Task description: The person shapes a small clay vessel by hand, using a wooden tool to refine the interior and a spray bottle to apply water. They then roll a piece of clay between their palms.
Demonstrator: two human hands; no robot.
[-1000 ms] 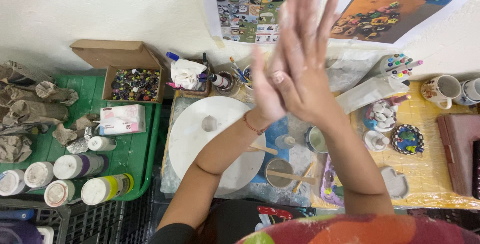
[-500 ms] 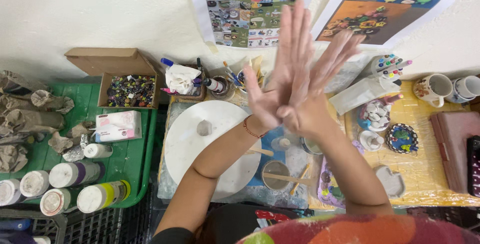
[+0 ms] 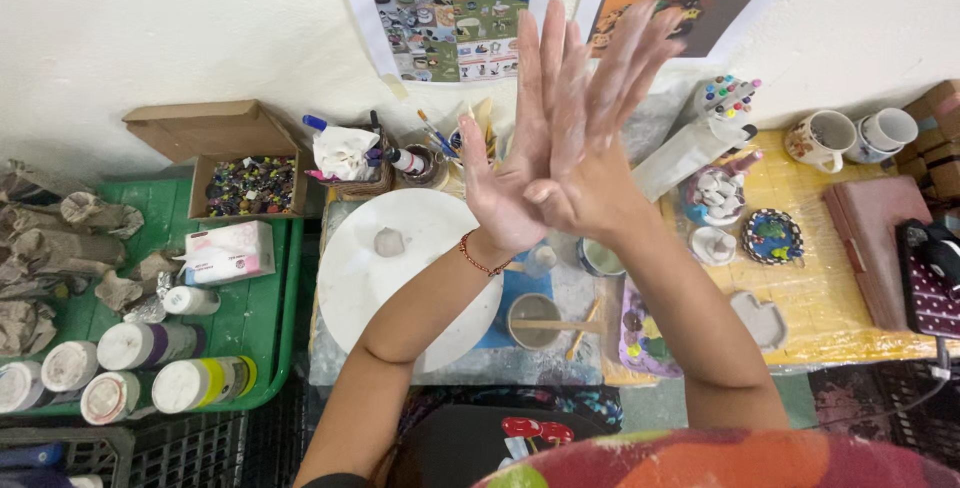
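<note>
At frame centre, the left hand (image 3: 505, 183) and right hand (image 3: 590, 163) are pressed together, each grip released, above the round white board (image 3: 400, 278).

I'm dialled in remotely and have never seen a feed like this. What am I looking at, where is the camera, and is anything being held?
There is no machine here: these are a person's two bare hands, seen from a camera worn on the head and looking down at a craft table. The left hand and right hand are raised above the table with palms pressed together and fingers spread; both look dusted white. I cannot see anything between them.

Below them lies a round white board with a small grey lump of clay on it. Nearby are a small cup with a wooden stick across it, a cardboard box of coloured beads, white-capped bottles in a green tray, and mugs on the yellow cloth.
</note>
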